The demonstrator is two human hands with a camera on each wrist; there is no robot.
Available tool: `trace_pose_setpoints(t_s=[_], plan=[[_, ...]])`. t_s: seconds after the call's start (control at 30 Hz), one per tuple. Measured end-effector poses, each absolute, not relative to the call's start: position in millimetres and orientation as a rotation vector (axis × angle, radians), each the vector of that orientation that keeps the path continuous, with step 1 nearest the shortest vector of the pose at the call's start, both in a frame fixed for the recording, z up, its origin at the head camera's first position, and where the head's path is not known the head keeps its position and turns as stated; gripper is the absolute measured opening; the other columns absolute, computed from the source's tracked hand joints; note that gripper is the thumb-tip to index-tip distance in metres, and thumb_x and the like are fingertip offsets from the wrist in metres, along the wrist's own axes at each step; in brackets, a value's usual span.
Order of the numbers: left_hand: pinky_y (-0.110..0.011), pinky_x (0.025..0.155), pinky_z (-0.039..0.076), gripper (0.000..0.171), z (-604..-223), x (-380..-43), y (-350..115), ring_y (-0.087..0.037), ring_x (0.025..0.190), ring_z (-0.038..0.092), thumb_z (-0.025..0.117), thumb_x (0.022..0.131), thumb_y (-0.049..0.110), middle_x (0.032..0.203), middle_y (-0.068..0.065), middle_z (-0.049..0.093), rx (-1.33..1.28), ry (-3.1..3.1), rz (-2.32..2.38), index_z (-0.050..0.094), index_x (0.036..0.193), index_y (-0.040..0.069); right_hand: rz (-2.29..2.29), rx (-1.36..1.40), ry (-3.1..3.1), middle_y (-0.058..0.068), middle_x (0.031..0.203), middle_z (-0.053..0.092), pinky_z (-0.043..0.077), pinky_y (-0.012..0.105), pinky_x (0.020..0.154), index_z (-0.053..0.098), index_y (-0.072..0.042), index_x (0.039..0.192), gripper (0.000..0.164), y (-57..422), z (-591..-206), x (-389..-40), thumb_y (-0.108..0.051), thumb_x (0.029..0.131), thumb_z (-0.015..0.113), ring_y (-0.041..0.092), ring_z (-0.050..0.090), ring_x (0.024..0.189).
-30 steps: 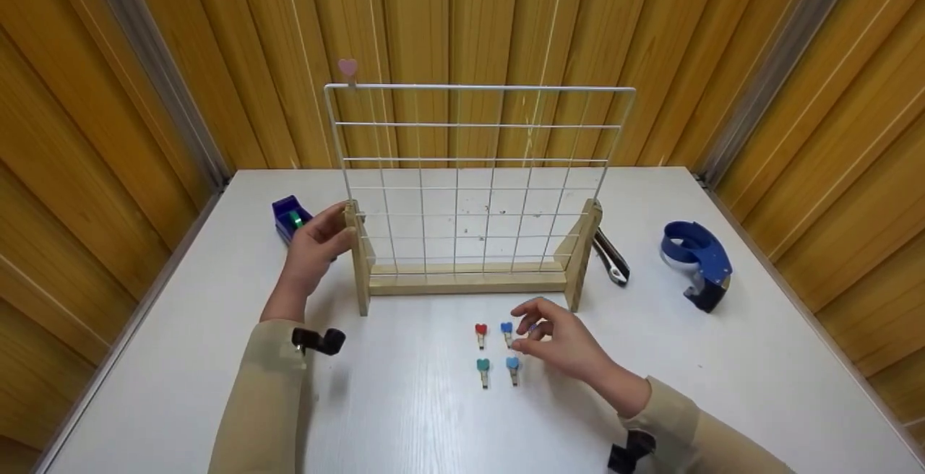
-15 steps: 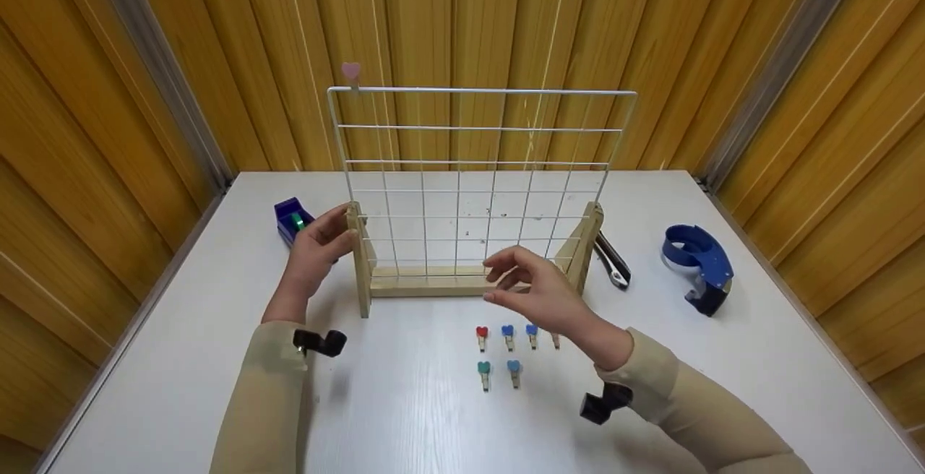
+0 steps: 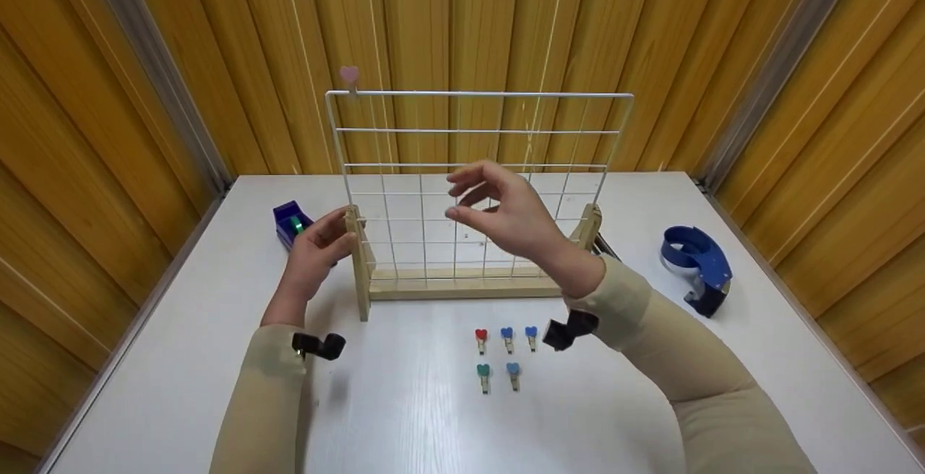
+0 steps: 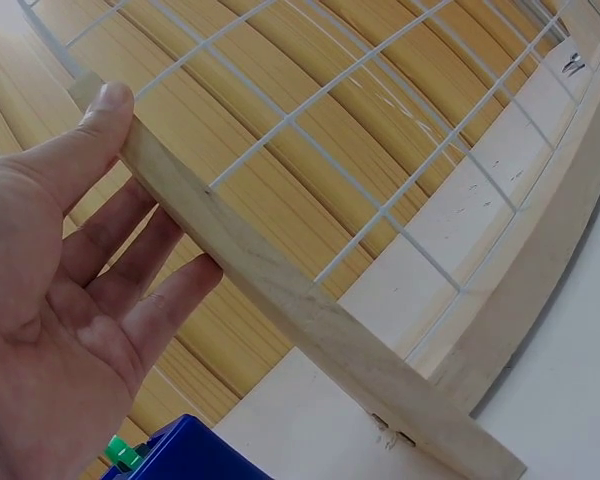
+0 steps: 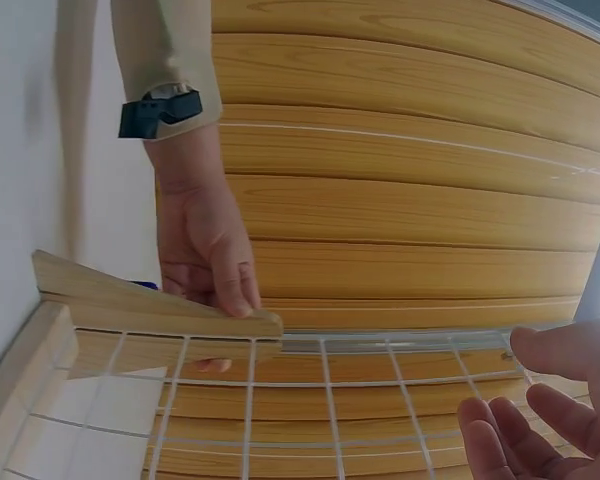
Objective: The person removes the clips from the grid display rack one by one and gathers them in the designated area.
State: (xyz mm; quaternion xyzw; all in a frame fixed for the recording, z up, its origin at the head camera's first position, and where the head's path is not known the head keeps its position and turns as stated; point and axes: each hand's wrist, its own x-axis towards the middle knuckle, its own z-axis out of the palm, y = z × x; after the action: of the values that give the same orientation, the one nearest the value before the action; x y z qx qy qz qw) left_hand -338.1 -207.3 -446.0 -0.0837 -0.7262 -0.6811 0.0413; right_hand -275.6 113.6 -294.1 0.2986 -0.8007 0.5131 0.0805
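Note:
A white wire grid stand point(image 3: 470, 291) with wooden legs stands upright at the middle of the table. My left hand point(image 3: 318, 246) grips its left wooden leg point(image 4: 230, 235), thumb on one side and fingers on the other. A pink heart clip point(image 3: 350, 75) sits at the top left corner of the grid. My right hand point(image 3: 498, 207) is raised in front of the wires, fingers bent and apart from the thumb, with nothing seen between them. Below lie small heart-topped wooden clips: a red clip point(image 3: 481, 340), two blue clips point(image 3: 507, 339), a green clip point(image 3: 483, 377) and a light blue clip point(image 3: 513, 376).
A purple-blue tape dispenser point(image 3: 289, 220) with green tape is behind my left hand. On the right of the table lies a blue hand-held tape dispenser point(image 3: 701, 264). A dark tool point(image 3: 605, 246) shows partly behind the right leg. Wood-patterned walls point(image 3: 477, 26) enclose the table.
My right hand has risen from beside the clips, up and to the left, to the front of the grid. The left hand keeps its grip on the leg.

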Motion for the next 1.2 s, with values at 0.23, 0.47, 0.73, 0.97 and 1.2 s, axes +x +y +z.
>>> trace_pose_setpoints(t_s=[0.23,0.47,0.73,0.97,1.2], plan=[[-0.022,0.098,0.057,0.054,-443.8,-336.0,-205.5,-0.008,0.118,0.065,0.069,0.1,0.022,0.143,-0.014,0.062,-0.246,-2.217,-2.092,0.052,0.151,0.016,1.571,0.968,-2.265,0.017,0.113,0.069,0.061,0.03,0.086,0.063,0.002,0.123,0.035,80.0,-246.0,-294.9,-0.004,0.091,0.076,0.022,0.069,0.099],[-0.021,0.097,0.057,0.053,-443.5,-336.9,-204.5,-0.007,0.116,0.066,0.067,0.101,0.018,0.144,-0.018,0.061,-0.26,-2.208,-2.087,0.051,0.151,0.013,1.615,0.989,-2.172,0.016,0.119,0.068,0.058,0.029,0.098,0.063,0.003,0.125,0.038,47.0,-210.2,-317.3,0.0,0.089,0.076,0.025,0.067,0.111],[-0.021,0.098,0.057,0.056,-445.0,-335.5,-206.4,-0.009,0.119,0.065,0.07,0.099,0.027,0.144,-0.013,0.062,-0.242,-2.245,-2.06,0.052,0.151,0.019,1.523,0.974,-2.234,0.011,0.127,0.067,0.052,0.021,0.102,0.063,-0.002,0.129,0.04,19.4,-183.9,-340.6,-0.007,0.092,0.076,0.017,0.064,0.116],[-0.021,0.098,0.057,0.053,-443.3,-336.4,-206.4,-0.007,0.117,0.065,0.067,0.101,0.021,0.145,-0.015,0.061,-0.231,-2.236,-2.079,0.051,0.152,0.017,1.436,0.909,-2.418,0.009,0.122,0.071,0.053,0.016,0.095,0.065,-0.003,0.13,0.039,5.6,-174.2,-351.5,-0.015,0.095,0.075,0.013,0.067,0.107],[-0.021,0.098,0.057,0.053,-442.5,-336.6,-205.6,-0.007,0.117,0.065,0.066,0.102,0.017,0.145,-0.014,0.061,-0.229,-2.236,-2.093,0.051,0.152,0.016,1.382,0.835,-2.487,0.007,0.112,0.077,0.057,0.018,0.086,0.076,-0.005,0.115,0.023,1.1,-176.6,-350.4,-0.015,0.095,0.075,0.01,0.069,0.092]])
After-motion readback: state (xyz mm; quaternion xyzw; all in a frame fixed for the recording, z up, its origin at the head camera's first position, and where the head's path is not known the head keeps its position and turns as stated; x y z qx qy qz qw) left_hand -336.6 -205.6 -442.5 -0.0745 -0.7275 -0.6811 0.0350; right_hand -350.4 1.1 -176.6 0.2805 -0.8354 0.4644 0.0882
